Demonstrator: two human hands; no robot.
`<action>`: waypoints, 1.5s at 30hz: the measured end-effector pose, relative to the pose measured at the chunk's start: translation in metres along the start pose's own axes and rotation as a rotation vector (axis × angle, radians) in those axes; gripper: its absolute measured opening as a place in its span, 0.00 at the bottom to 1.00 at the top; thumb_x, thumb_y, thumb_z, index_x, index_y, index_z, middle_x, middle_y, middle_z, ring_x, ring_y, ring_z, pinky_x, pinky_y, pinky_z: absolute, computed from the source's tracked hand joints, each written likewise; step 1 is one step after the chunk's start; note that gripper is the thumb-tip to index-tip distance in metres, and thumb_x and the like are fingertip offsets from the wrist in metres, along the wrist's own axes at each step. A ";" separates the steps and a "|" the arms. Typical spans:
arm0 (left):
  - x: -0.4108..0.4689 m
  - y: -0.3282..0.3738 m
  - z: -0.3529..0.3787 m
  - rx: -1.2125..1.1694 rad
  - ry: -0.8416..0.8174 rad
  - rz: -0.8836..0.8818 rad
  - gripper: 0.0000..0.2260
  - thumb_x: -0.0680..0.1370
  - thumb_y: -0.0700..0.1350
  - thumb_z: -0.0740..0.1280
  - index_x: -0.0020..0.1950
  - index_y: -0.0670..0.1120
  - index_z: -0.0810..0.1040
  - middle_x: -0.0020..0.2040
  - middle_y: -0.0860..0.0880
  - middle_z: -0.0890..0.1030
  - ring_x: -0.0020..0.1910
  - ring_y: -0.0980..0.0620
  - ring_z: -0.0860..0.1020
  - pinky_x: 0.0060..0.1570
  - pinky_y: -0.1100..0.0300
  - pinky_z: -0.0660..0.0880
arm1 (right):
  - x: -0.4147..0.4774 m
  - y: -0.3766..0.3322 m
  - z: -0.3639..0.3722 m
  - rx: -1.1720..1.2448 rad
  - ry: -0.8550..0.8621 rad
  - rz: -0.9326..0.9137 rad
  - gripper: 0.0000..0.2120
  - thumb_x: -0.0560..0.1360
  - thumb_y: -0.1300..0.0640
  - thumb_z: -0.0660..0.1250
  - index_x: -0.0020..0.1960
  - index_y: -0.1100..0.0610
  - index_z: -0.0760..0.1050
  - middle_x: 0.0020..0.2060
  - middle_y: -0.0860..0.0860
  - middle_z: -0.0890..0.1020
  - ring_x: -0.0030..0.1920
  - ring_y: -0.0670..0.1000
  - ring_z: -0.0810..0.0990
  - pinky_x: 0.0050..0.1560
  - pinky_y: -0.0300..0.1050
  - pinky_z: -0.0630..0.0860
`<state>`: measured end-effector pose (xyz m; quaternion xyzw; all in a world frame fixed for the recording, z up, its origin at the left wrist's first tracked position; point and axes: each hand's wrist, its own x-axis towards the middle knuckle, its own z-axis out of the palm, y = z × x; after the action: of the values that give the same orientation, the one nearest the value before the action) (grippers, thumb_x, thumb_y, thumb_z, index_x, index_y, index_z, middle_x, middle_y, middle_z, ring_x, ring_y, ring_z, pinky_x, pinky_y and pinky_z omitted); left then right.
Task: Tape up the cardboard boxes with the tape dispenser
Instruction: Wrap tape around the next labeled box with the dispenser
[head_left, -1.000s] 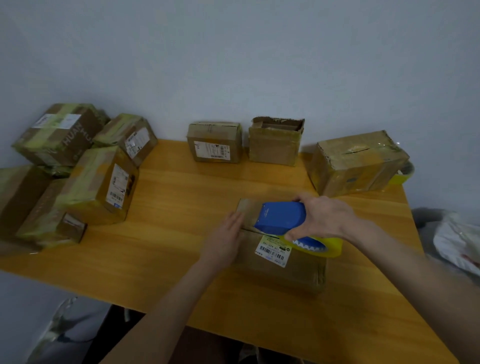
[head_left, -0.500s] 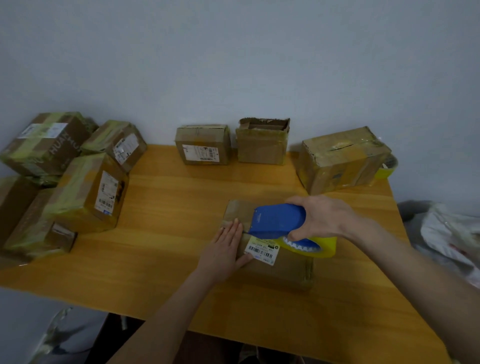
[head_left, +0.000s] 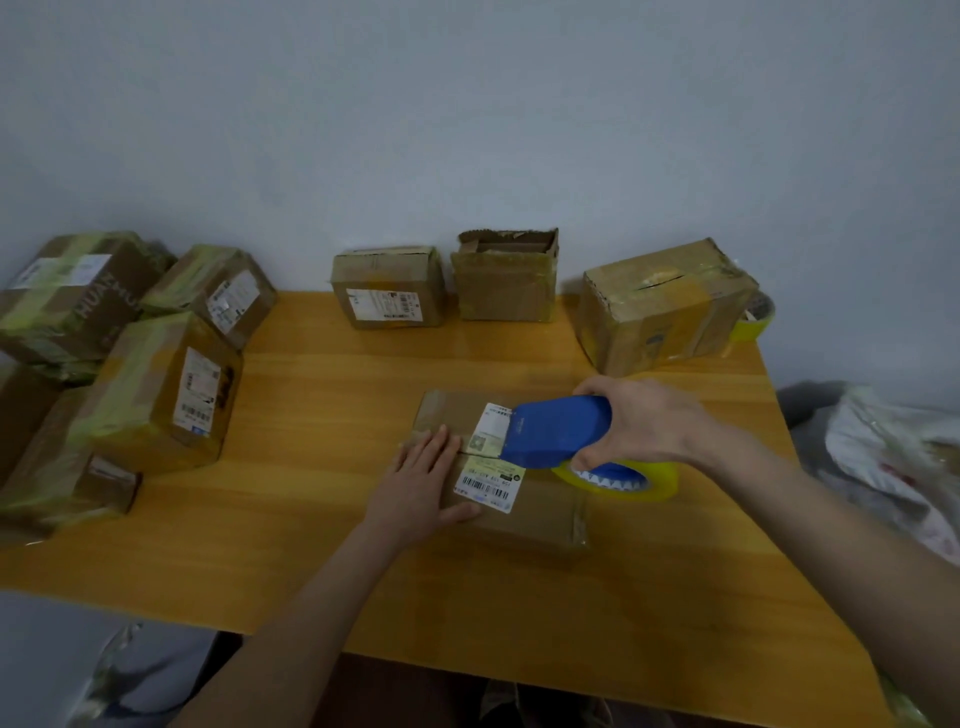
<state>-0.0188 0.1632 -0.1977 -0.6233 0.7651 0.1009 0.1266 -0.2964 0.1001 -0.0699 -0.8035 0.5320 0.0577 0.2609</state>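
Observation:
A flat cardboard box (head_left: 540, 512) with white shipping labels lies in the middle of the wooden table (head_left: 332, 519). My left hand (head_left: 421, 480) rests flat on the box's left part, fingers straight, thumb along the front edge. My right hand (head_left: 641, 423) grips the blue tape dispenser (head_left: 556, 431) with its yellow tape roll (head_left: 623, 480). The dispenser's front sits on the box top over the labels, along the centre seam.
Several taped boxes (head_left: 161, 389) are piled at the table's left. Against the back wall stand a labelled box (head_left: 387, 286), an open-topped box (head_left: 504, 275) and a larger box (head_left: 665, 306), with a spare yellow tape roll (head_left: 756, 319) behind it. Crumpled plastic (head_left: 893, 457) lies off the right edge.
The dispenser has slid to the right along the box top, uncovering more of the labels. My left hand stays pressed on the box. The view has shifted slightly.

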 end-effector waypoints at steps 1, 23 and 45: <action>0.000 0.004 -0.003 0.025 0.015 0.008 0.53 0.56 0.79 0.25 0.75 0.51 0.30 0.75 0.50 0.32 0.75 0.49 0.34 0.71 0.51 0.34 | 0.001 -0.001 0.000 0.000 0.003 -0.005 0.34 0.64 0.37 0.74 0.65 0.45 0.67 0.51 0.43 0.77 0.50 0.49 0.78 0.48 0.47 0.78; 0.002 0.020 0.016 -0.125 0.040 0.050 0.46 0.62 0.77 0.26 0.74 0.53 0.33 0.75 0.53 0.35 0.75 0.53 0.36 0.71 0.56 0.35 | -0.011 0.050 0.005 0.132 -0.060 0.005 0.27 0.64 0.42 0.75 0.60 0.39 0.70 0.49 0.42 0.77 0.49 0.48 0.77 0.46 0.44 0.76; 0.008 0.055 0.011 -0.038 -0.003 0.054 0.44 0.64 0.76 0.29 0.74 0.53 0.31 0.76 0.48 0.31 0.76 0.48 0.33 0.74 0.51 0.36 | -0.012 0.059 0.029 0.018 -0.089 0.041 0.36 0.66 0.42 0.73 0.70 0.39 0.62 0.52 0.43 0.76 0.51 0.50 0.77 0.50 0.50 0.78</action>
<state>-0.0739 0.1701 -0.2110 -0.6045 0.7793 0.1200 0.1131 -0.3487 0.1066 -0.1119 -0.7865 0.5368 0.0940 0.2904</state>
